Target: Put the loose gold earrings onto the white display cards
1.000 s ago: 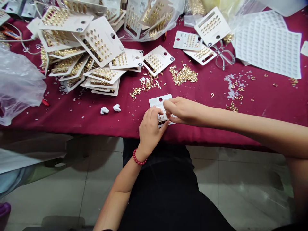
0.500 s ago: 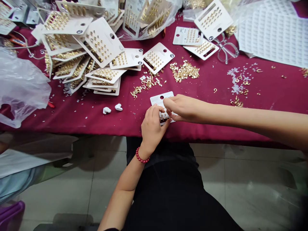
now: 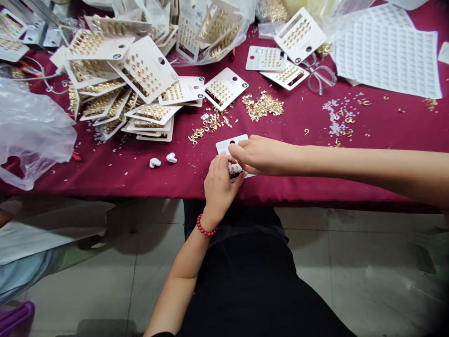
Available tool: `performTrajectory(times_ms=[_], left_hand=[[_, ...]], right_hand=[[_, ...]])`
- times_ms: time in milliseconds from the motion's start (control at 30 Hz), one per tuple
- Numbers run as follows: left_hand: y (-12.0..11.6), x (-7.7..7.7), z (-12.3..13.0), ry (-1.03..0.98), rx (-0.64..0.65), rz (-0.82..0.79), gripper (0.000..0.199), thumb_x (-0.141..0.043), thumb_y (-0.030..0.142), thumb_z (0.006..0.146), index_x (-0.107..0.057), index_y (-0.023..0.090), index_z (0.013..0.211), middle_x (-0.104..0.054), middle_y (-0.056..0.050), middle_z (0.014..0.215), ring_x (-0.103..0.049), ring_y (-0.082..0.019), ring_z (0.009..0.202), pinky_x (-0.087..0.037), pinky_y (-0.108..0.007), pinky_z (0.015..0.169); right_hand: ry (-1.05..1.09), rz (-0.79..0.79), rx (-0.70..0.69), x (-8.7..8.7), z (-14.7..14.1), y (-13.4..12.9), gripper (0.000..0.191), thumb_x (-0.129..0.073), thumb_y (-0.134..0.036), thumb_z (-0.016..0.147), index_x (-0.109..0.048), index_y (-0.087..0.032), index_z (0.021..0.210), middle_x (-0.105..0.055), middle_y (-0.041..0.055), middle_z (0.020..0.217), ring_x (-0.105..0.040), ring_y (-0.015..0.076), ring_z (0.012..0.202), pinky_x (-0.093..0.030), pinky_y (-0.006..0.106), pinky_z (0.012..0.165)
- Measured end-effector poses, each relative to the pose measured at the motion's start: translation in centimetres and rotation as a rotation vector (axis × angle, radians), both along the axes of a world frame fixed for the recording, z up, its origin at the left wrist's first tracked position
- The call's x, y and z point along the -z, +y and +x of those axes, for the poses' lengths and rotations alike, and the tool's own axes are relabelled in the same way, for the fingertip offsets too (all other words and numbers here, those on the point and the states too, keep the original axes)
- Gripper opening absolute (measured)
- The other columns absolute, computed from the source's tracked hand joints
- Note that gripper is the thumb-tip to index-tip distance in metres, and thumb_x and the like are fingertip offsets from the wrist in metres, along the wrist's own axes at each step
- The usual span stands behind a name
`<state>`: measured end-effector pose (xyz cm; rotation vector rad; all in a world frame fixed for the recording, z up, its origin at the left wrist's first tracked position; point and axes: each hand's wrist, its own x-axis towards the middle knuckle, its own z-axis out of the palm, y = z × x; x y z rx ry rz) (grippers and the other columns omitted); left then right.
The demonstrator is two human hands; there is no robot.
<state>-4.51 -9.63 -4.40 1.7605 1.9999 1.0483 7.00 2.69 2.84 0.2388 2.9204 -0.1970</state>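
Long table point(image 3: 301, 126) under a dark red cloth, tile floor point(image 3: 157, 290) below. Purple plastic tub point(image 3: 16, 318) on the floor, only its rim in view, off the table's near left corner.

Containers: crumpled clear plastic bag point(image 3: 31, 126) at the left end, hanging over the near edge; contents can't be made out. Second clear bag point(image 3: 213, 32) at the far edge, with gold earring cards in it.

On the table: heap of earring cards point(image 3: 147, 70) left of middle, loose gold earring parts point(image 3: 262, 106) in a pile mid-table, two small white lumps point(image 3: 155, 162) near the near edge, clear glasses point(image 3: 321, 77) and label sheets point(image 3: 389, 58) toward the far right corner.

White earring card point(image 3: 231, 143) at the near edge, mid-table, between both hands. Left hand point(image 3: 220, 189), red bead bracelet point(image 3: 204, 226) at the wrist, has its fingers curled nearly closed around the card's lower part, holding it. Right hand point(image 3: 261, 155) reaches in from the right, fingers point(image 3: 234, 149) close together on the card; can't tell if they pinch anything.
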Motion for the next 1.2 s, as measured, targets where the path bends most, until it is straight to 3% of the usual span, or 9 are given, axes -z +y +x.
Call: performTrajectory(times_ms=[200,500,667,933,1067,1200], left_hand=[[0.0,0.0,0.0,-0.014,0.005,0.011,0.030,-0.071,0.032,0.082,-0.048,0.024,0.100,-0.060,-0.003,0.103,-0.057,-0.021,0.105,-0.047,-0.031,0.086],[0.0,-0.1,0.0,-0.016,0.006,0.004,0.031,-0.071,0.034,0.082,-0.048,0.023,0.100,-0.061,-0.004,0.103,-0.057,-0.022,0.107,-0.046,-0.031,0.086],[0.0,-0.3,0.0,-0.012,-0.001,-0.006,0.031,-0.072,0.030,0.081,-0.048,0.024,0.099,-0.061,-0.003,0.103,-0.058,-0.021,0.104,-0.047,-0.030,0.084],[0.0,-0.1,0.1,-0.002,-0.005,0.000,0.031,-0.072,0.031,0.081,-0.048,0.024,0.099,-0.061,-0.004,0.103,-0.058,-0.022,0.105,-0.047,-0.031,0.085],[0.0,0.2,0.0,0.026,0.031,0.054,0.028,-0.068,0.033,0.085,-0.049,0.023,0.103,-0.061,-0.006,0.105,-0.057,-0.023,0.113,-0.048,-0.034,0.091],[-0.3,0.0,-0.3,-0.086,0.044,0.092,0.028,-0.068,0.033,0.084,-0.050,0.022,0.102,-0.062,-0.007,0.109,-0.055,-0.024,0.123,-0.046,-0.038,0.100]], right_hand=[[0.001,-0.058,-0.009,-0.4,0.0,0.2,0.023,-0.051,-0.009,0.082,-0.038,-0.015,0.100,-0.055,0.0021,0.074,-0.046,0.0155,0.068,-0.026,0.027,0.062],[0.049,0.011,0.003,0.1,0.4,0.0,0.024,-0.051,-0.009,0.083,-0.037,-0.015,0.101,-0.054,0.0020,0.075,-0.045,0.0148,0.066,-0.025,0.027,0.061],[0.033,-0.078,-0.021,-0.3,0.3,0.1,0.019,-0.048,-0.009,0.085,-0.038,-0.015,0.100,-0.053,0.0020,0.075,-0.045,0.0143,0.065,-0.027,0.026,0.061],[-0.018,-0.063,0.042,0.9,-0.1,0.2,0.026,-0.056,-0.009,0.080,-0.043,-0.013,0.102,-0.056,0.0040,0.078,-0.042,0.0134,0.063,-0.024,0.026,0.061],[0.113,-0.073,0.055,0.5,1.1,-0.4,0.009,-0.050,-0.012,0.087,-0.047,-0.014,0.095,-0.059,0.0048,0.077,-0.046,0.0148,0.066,-0.026,0.027,0.063],[0.428,-0.113,0.250,1.2,3.8,-2.4,0.006,-0.050,-0.023,0.092,-0.051,-0.017,0.091,-0.066,0.0066,0.083,-0.053,0.0175,0.075,-0.034,0.029,0.070]])
